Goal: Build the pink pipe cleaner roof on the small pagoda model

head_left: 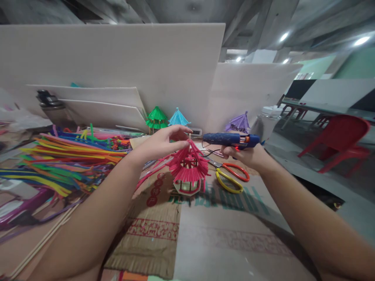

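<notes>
- The red pavilion model (189, 168) stood upright on the printed cardboard (152, 249), and it marked the centre of the clock used here, with 12 pointing away from the person.
- The left hand (172, 139) reached in from 8 o'clock and curled about the roof's peak, thumb near a short pale stick; whether its fingers actually pinched anything could not be told.
- The right hand (243, 154), at 2 o'clock, was wrapped around a blue glue gun (221, 139); the nozzle pointed to 9 o'clock, just beside the peak, and a small red light glowed on the tool.
- Scissors (218, 176) with one orange and one yellow handle lay at 3 o'clock, below the right hand.
- A green model (157, 117) stood at 11 o'clock, a light blue model (177, 117) near 12, and a purple model (238, 121) at 2.
- A heap of coloured pipe cleaners (73, 156) spread at 9 o'clock, with thin wooden sticks (41, 242) at 8.
- White boards (117, 58) rose behind everything at 12 o'clock.
- Well apart, a red chair (342, 136) stood towards 3 o'clock.
</notes>
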Motion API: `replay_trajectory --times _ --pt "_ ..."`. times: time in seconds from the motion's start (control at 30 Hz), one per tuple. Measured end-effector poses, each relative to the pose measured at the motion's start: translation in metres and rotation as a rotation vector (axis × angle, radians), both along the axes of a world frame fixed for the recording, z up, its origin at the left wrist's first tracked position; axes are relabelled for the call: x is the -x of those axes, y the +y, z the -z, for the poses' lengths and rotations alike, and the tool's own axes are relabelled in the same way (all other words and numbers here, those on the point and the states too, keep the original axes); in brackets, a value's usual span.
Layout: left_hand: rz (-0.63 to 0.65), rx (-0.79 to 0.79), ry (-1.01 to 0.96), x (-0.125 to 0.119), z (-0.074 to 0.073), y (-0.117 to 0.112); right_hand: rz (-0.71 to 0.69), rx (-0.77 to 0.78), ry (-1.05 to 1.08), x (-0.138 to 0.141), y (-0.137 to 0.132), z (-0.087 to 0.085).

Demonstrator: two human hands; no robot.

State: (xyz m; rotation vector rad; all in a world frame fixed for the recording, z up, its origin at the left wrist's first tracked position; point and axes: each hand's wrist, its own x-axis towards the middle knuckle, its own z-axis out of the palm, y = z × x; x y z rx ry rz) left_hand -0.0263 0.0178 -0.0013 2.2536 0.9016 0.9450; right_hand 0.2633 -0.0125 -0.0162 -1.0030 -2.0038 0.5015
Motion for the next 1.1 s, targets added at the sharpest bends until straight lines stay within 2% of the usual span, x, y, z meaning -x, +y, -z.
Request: replay_trajectory --times 0.2,0.37,0.5,1.1 --pt "-0.053 -0.049 0.115 -0.001 -0.006 -0.008 -0.002 0.032 0.036 0.009 -0.004 -0.003" --pt "-0.055 -0.048 0.094 -0.004 -0.006 -0.01 -0.006 0.068 0.073 0.015 -0.007 -0.005" --pt "-0.074 -0.043 0.084 -0.004 -0.006 -0.011 -0.008 0.007 0.109 0.018 -0.009 -0.006" --pt "-0.017 -0.057 0.137 -0.003 -0.007 -0.011 -0.001 0.017 0.045 0.016 -0.005 -0.002"
